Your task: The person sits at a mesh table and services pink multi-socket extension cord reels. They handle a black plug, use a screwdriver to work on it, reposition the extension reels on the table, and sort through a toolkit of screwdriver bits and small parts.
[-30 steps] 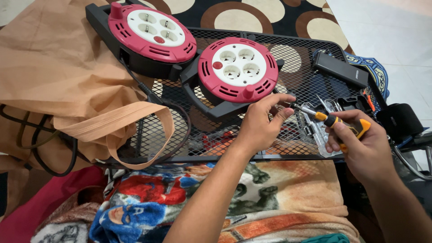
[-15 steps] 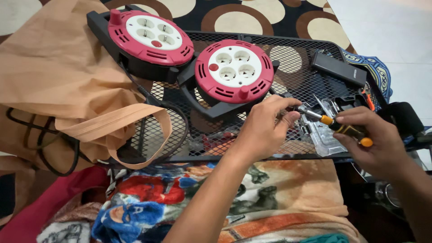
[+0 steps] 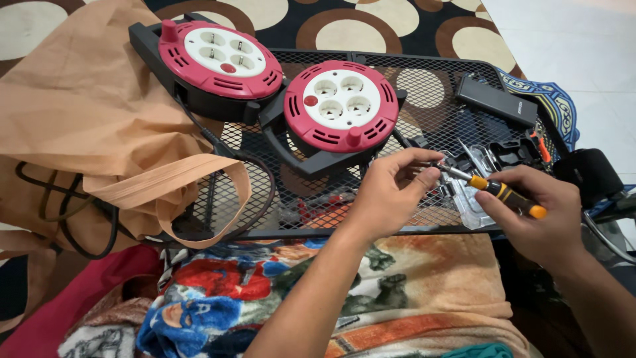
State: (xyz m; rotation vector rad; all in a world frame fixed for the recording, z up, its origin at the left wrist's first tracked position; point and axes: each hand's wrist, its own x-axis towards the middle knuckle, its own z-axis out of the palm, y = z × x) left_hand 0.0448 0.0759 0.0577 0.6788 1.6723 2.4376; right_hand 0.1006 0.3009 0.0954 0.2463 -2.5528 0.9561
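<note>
My right hand (image 3: 540, 215) grips a screwdriver (image 3: 493, 189) by its orange and black handle, the metal shaft pointing left. My left hand (image 3: 391, 192) pinches thumb and fingers around the shaft's tip; any small part held there is hidden by the fingers. Both hands hover over the front right of a black mesh table (image 3: 424, 86). Just behind my left hand lies a red and white cable reel (image 3: 341, 106) in a black frame. A second reel (image 3: 218, 56) of the same kind lies at the back left.
A tan cloth bag (image 3: 86, 126) with a looped strap covers the table's left side, black cables (image 3: 66, 225) under it. A black flat box (image 3: 497, 99) and a clear plastic tray of small tools (image 3: 474, 205) lie at the right. A colourful blanket (image 3: 265, 292) covers my lap.
The view has shifted slightly, so the reels sit lower in the frame. My hands stay together at the screwdriver tip, barely moved.
</note>
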